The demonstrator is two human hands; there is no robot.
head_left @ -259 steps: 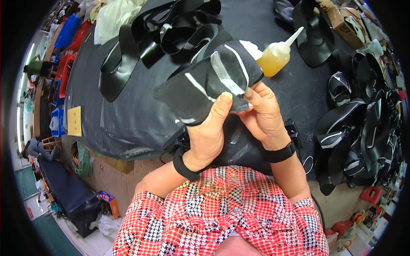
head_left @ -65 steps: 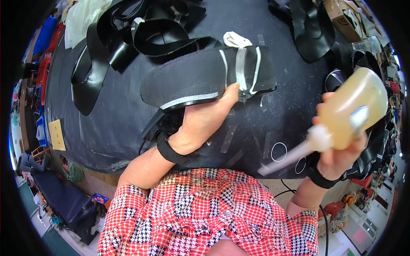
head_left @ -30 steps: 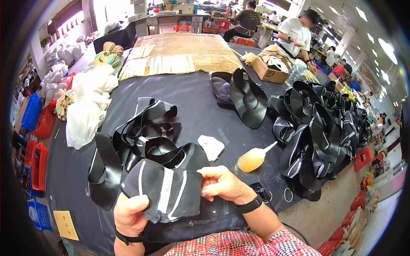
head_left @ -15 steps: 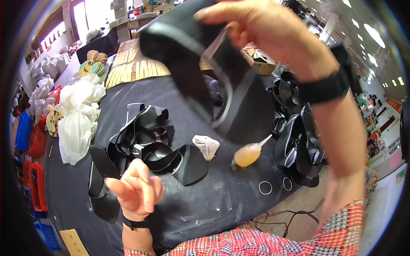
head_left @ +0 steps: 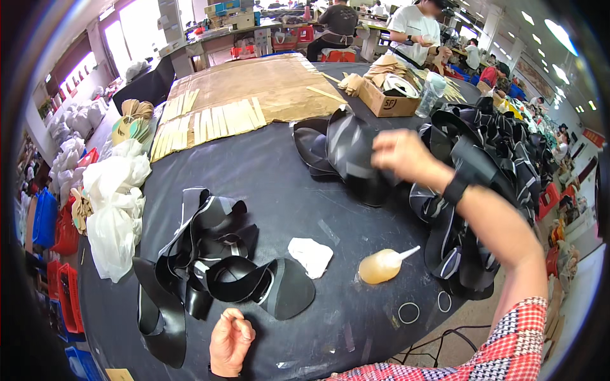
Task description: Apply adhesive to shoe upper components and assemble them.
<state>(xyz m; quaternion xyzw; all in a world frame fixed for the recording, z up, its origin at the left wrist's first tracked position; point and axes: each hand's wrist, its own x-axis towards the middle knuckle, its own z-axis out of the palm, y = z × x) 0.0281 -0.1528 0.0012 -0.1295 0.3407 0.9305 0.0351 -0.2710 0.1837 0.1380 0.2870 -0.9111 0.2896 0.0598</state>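
My right hand point(head_left: 410, 157) reaches out over the table against a curved black piece with grey trim point(head_left: 356, 149), smooth and flexible-looking. Motion smears both, so whether my fingers still grip it cannot be told. That piece lies with another looped black piece point(head_left: 310, 146) beside it. Low in the middle, my left hand point(head_left: 232, 343) is held with its fingers curled in and nothing visible in them. Just beyond it lies a tangled heap of similar black pieces point(head_left: 222, 247). A folded white cloth point(head_left: 310, 256) and a squeeze bottle of amber liquid point(head_left: 381, 265) lie between the hands.
A large pile of black pieces point(head_left: 470, 178) covers the table's right side. Cardboard with pale strips point(head_left: 254, 89) and a carton point(head_left: 387, 101) are at the back. White bags point(head_left: 114, 209) line the left edge. Two white rings point(head_left: 408, 312) lie near the front. People work beyond.
My right hand has brought the black piece down and away from high in front of me to the far part of the table. My left hand has drawn nearer, its fingers now curled.
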